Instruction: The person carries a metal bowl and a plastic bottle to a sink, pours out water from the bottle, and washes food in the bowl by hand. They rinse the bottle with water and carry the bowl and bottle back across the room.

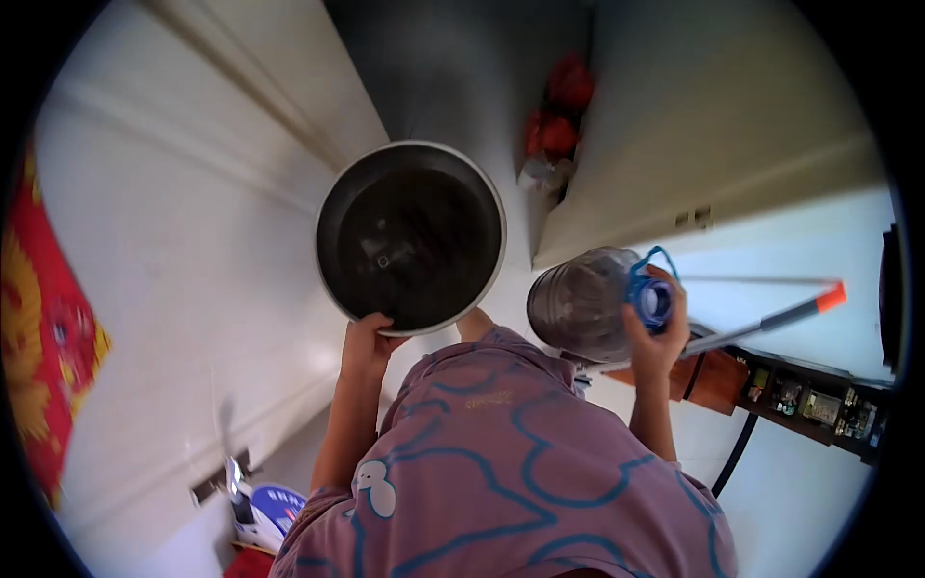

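Observation:
My left hand (370, 345) grips the near rim of a round dark pan (424, 241), the thumb lying over its edge. The inside of the pan is dark and shiny, with small light reflections; whether it holds water I cannot tell. To the right, my right hand (665, 323) is wrapped round the neck of a large clear plastic water jug (583, 303). The jug lies tilted on its side, its blue-rimmed mouth towards me and a blue carry handle standing up from the neck. Pan and jug are apart.
A white wall (164, 241) with a red and yellow decoration (53, 337) runs along the left. Ahead, a doorway leads to a dim room with red bags (554, 133). A grey pole with an orange tip (800, 310) and a brown shelf (819, 409) stand at right.

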Tool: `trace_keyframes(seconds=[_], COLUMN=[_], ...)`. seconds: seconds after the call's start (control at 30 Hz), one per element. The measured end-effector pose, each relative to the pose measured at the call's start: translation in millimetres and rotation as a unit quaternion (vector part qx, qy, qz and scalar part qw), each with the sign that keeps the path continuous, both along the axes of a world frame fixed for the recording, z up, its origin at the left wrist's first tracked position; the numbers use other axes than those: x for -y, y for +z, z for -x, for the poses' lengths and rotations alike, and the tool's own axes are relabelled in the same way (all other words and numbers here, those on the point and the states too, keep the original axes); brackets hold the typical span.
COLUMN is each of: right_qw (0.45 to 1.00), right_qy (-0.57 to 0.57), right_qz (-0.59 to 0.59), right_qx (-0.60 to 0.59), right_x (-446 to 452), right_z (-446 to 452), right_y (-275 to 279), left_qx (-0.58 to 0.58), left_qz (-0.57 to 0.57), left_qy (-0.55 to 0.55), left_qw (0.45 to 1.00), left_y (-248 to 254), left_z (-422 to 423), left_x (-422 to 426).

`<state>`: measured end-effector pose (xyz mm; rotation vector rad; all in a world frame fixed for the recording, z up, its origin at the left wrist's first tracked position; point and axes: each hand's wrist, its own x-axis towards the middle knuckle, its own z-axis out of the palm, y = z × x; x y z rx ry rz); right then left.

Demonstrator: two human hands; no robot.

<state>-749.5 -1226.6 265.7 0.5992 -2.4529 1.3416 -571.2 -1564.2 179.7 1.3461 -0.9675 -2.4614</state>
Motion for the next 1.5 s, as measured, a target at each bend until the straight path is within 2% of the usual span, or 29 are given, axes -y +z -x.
trace_keyframes(seconds=[0.2, 0.27, 0.33, 0.4, 0.47, 0.5, 0.67, 0.73, 0.83, 0.87, 0.93, 0.97, 1.0, 1.07, 1.13, 1.2, 1.27, 1.3, 1.33, 1.4, 1.5], right_qw=[0.998, 0.997, 0.998, 0.995, 0.973, 0.968, 0.971, 0.951, 0.940, 0.938, 0.933, 0.937, 0.941, 0.909, 0.894, 0.903, 0.912, 0.910, 0.907, 0.903, 0.937], right_qy=[-0.043, -0.046, -0.036, -0.064, -0.145, -0.145, -0.153, -0.211, -0.224, -0.219, -0.212, -0.219, -0.226, -0.221, -0.233, -0.237, -0.228, -0.226, -0.226, -0.237, -0.217], right_qz=[0.022, -0.018, 0.020, 0.010, 0.181, 0.207, 0.180, 0.223, 0.256, 0.266, 0.289, 0.271, 0.251, 0.351, 0.378, 0.355, 0.336, 0.346, 0.354, 0.353, 0.257], right_qx=[-0.027, -0.052, -0.045, -0.076, 0.016, 0.005, 0.022, 0.027, -0.010, -0.030, -0.005, -0.005, -0.004, -0.027, -0.064, -0.060, -0.058, -0.041, -0.039, -0.060, -0.089], right_x=[105, 137, 162, 174, 189, 207, 246, 240, 265, 279, 296, 293, 289, 288, 294, 301, 321, 327, 338, 357, 406], right_z=[139, 188, 240, 297, 365, 395, 550, 602, 657, 705, 740, 768, 796, 858, 927, 995, 1072, 1108, 1116, 1173, 1279], right_y=[3, 10, 9, 1, -4, 5, 54, 75, 93, 102, 102, 98, 94, 93, 103, 90, 92, 102, 142, 146, 139], left_qx=[0.000, -0.002, -0.015, -0.005, 0.010, 0.004, -0.027, -0.020, -0.017, -0.011, -0.001, -0.038, -0.040, -0.044, -0.022, 0.003, 0.006, 0.003, -0.012, 0.027, 0.023], left_qz=[0.033, 0.042, 0.031, 0.020, -0.001, 0.010, 0.004, -0.026, -0.012, -0.014, 0.005, -0.017, -0.011, -0.032, -0.010, 0.012, -0.028, -0.022, -0.024, -0.036, -0.043], left_qy=[-0.057, -0.067, -0.059, -0.015, -0.014, -0.011, 0.010, 0.022, 0.019, 0.013, 0.013, -0.038, -0.043, 0.030, 0.026, 0.032, 0.052, 0.056, 0.053, 0.061, 0.086], left_qw=[0.998, 0.997, 0.998, 1.000, 1.000, 1.000, 1.000, 0.999, 1.000, 1.000, 1.000, 0.998, 0.998, 0.998, 0.999, 0.999, 0.998, 0.998, 0.998, 0.997, 0.995], left_y=[41, 44, 48, 42, 23, 24, 42, 48, 58, 64, 54, 30, 28, 22, 35, 26, 16, 23, 48, 54, 51], left_z=[137, 186, 234, 272, 322, 352, 486, 528, 593, 641, 690, 712, 739, 798, 863, 921, 981, 1013, 1025, 1065, 1163], left_x=[74, 99, 118, 133, 162, 173, 234, 246, 281, 295, 319, 344, 355, 374, 399, 407, 426, 432, 448, 465, 487])
